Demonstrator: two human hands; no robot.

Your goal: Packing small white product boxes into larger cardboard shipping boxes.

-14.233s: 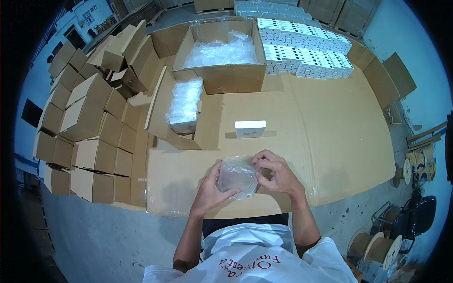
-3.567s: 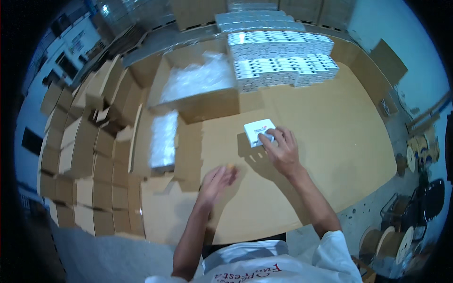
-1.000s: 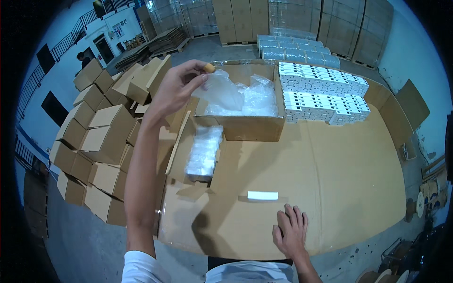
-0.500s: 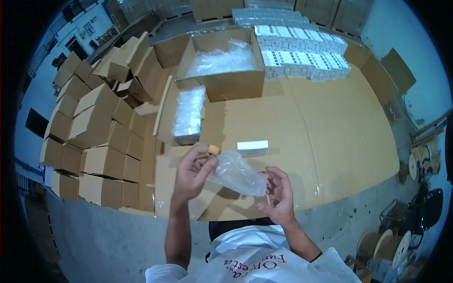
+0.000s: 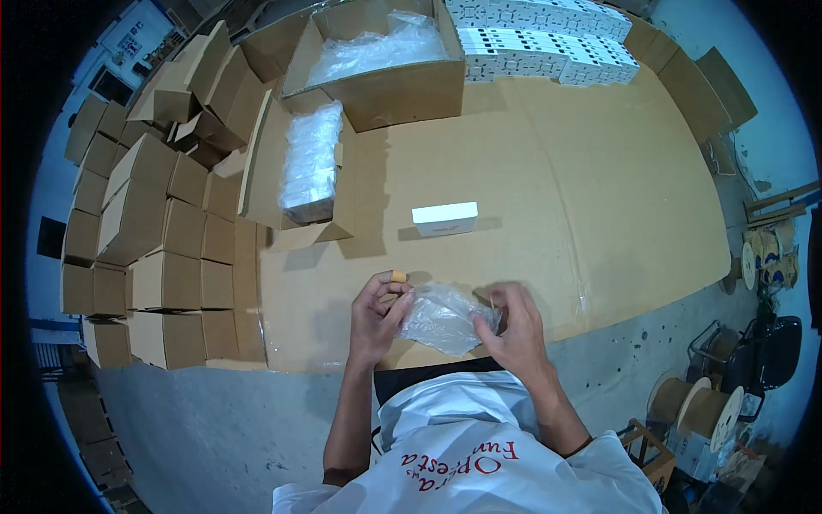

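Observation:
A crumpled clear plastic bag [image 5: 443, 317] is stretched between both my hands just above the near edge of the cardboard-covered table [image 5: 599, 197]. My left hand [image 5: 377, 315] pinches its left end; a tan cover sits on one fingertip. My right hand [image 5: 512, 321] grips the right end and looks blurred. A small white box [image 5: 445, 218] lies on the table a little beyond my hands, touched by neither.
A large open carton [image 5: 385, 60] full of clear bags stands at the back. A smaller open carton [image 5: 300, 171] holding stacked clear bags sits at the left. Many closed brown boxes [image 5: 145, 248] are piled left of the table. Rows of white boxes [image 5: 539, 34] fill the far right.
One second ago my left hand was reaching up at the large carton and my right hand lay flat on the table. Now both hands hold a clear bag near the table's front edge.

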